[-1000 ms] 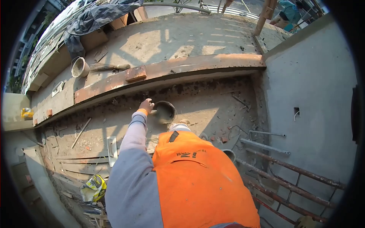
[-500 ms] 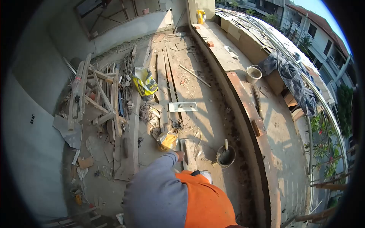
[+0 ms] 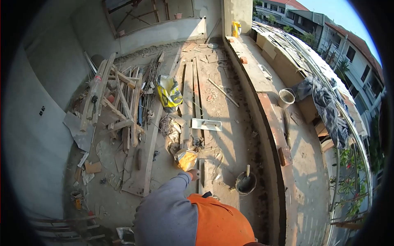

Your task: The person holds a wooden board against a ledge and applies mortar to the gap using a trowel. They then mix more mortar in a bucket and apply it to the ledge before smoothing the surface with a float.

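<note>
Now the left hand (image 3: 194, 174) has left the bucket (image 3: 255, 184) and sits just beside the orange bag (image 3: 187, 160), putting that bag within reach, though I cannot tell whether the grip holds anything; the right hand is out of view.

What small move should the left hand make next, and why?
Probably ease the left hand slightly toward the yellow-and-white bag. The hand is right by the bag's lower edge, while the dark bucket with a handle sticking up from it sits farther off to the right. I can't tell whether the fingers already touch the bag.
</note>
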